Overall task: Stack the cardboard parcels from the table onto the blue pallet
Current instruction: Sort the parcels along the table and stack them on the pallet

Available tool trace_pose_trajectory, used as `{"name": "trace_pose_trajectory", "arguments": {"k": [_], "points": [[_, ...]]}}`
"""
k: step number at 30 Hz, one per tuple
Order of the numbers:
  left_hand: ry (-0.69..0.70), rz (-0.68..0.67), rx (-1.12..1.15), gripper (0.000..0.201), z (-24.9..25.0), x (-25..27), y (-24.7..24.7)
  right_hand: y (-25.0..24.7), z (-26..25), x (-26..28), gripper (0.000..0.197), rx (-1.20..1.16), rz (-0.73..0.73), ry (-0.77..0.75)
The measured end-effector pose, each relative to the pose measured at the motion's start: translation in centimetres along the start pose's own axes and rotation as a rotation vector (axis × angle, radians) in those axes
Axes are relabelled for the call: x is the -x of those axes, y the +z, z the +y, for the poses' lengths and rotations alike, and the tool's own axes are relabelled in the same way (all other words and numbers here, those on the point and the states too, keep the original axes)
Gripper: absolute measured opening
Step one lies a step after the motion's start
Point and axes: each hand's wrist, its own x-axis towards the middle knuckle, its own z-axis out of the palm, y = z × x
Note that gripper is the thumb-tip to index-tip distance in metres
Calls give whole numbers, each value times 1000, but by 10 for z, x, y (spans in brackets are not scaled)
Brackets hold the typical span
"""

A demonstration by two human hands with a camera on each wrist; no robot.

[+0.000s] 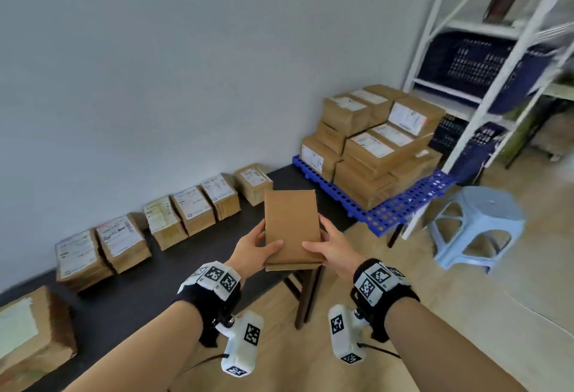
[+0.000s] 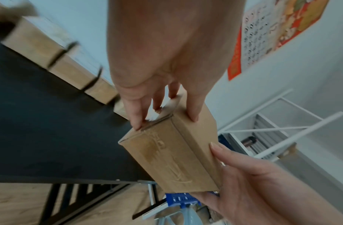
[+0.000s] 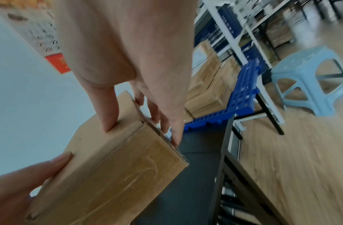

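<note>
Head view: both hands (image 1: 254,247) (image 1: 334,249) grip a parcel (image 1: 292,224) over the black desk (image 1: 130,286), fingers curled round it; pallet (image 1: 388,210) beside a white shelf (image 1: 497,87).

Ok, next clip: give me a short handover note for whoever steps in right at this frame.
Left hand and right hand both grip one plain parcel, carried in the air above the black table.
Done: a stack of parcels sits several layers high on the blue pallet.
Left: place the held parcel on the stack, then move the row of labelled parcels along the wall, plus one at the table's near-left end.
</note>
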Motion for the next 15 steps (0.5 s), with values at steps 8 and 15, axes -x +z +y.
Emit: {"name": "trace_pose_trajectory", "arguments": {"k": [8,15], "points": [[147,-57,2,70,65,-35,133,-148,-27,11,72,-43,89,-159],[195,-29,39,68,120,-70,248,-275,-58,5,71,-45,117,-238]]}}
